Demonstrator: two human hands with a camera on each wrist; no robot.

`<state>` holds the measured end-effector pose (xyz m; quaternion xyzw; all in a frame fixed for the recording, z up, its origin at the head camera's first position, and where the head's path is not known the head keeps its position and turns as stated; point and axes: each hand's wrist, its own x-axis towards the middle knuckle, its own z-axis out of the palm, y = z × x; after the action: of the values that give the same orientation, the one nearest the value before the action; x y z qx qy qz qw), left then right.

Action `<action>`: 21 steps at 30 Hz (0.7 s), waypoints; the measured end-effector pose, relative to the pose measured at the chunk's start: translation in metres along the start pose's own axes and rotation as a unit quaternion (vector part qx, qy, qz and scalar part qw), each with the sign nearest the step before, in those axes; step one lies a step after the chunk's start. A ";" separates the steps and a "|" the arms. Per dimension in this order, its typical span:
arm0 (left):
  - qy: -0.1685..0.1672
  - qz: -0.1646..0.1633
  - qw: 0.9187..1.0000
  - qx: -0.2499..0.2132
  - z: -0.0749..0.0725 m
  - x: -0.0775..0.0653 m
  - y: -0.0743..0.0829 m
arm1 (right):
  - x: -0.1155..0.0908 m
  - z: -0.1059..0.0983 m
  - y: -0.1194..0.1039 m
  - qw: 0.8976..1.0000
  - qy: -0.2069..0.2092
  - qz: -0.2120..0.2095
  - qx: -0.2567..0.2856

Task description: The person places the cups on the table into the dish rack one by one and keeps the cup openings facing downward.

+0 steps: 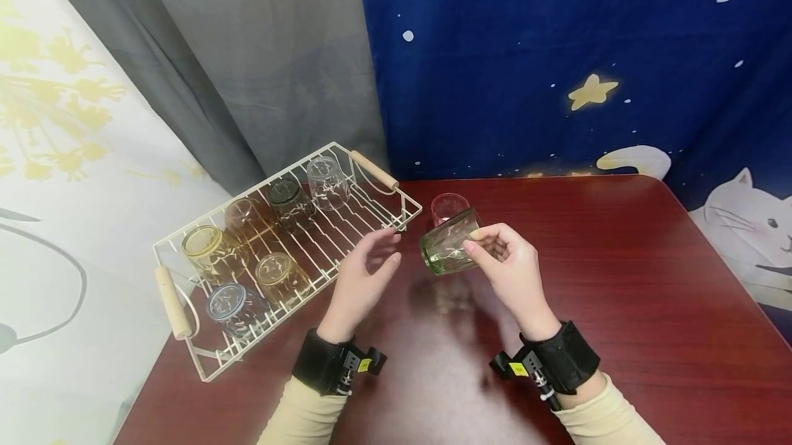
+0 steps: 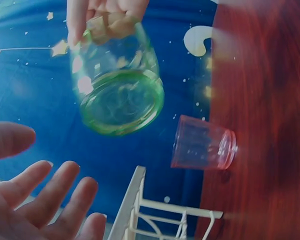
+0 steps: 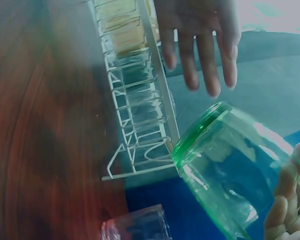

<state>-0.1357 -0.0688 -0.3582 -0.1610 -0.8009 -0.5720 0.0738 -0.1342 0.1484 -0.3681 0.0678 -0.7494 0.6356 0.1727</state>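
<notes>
A green glass [image 1: 450, 244] is tilted in the air above the table, its thick base toward the left. My right hand [image 1: 510, 263] pinches it near the rim between thumb and fingers. To its left, my left hand [image 1: 366, 276] is raised with fingers relaxed, holding nothing. In the left wrist view the green glass [image 2: 122, 100] shows its round base, apart from the left fingertips [image 2: 85, 192]. Behind the green glass a pink glass [image 1: 449, 205] stands on the table, partly hidden in the head view.
A white wire rack [image 1: 322, 280] with wooden handles [image 1: 374, 170] stands at the left. Several upside-down glasses sit in it, among them a blue one [image 1: 229, 304], a dark one [image 1: 287, 201] and a clear one [image 1: 328, 183]. Curtains [image 1: 495, 73] hang behind the reddish table [image 1: 619, 280].
</notes>
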 end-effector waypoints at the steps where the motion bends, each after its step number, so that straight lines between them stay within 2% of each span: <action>1: -0.008 0.001 1.000 -0.006 0.002 0.000 0.000 | -0.001 0.001 0.000 1.000 -0.002 0.002 0.012; 4: -0.040 0.001 0.999 -0.012 0.008 0.000 -0.006 | -0.004 0.004 0.008 0.999 -0.008 0.006 0.053; 7: -0.066 0.003 0.998 -0.001 0.015 0.001 -0.020 | -0.007 0.008 0.016 0.997 -0.013 -0.002 0.077; 11: -0.073 0.011 0.997 0.014 0.021 0.004 -0.035 | -0.012 0.014 0.021 0.994 -0.005 -0.001 0.111; 17: -0.078 -0.013 0.997 0.010 0.028 0.005 -0.037 | -0.017 0.020 0.019 0.989 0.022 0.017 0.143; 21: -0.092 -0.044 0.994 -0.032 0.029 0.005 -0.029 | -0.020 0.021 0.017 0.984 0.029 0.018 0.175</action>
<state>-0.1487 -0.0496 -0.3922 -0.1799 -0.7921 -0.5826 -0.0299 -0.1249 0.1284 -0.3939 0.0648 -0.6226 0.7615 0.1683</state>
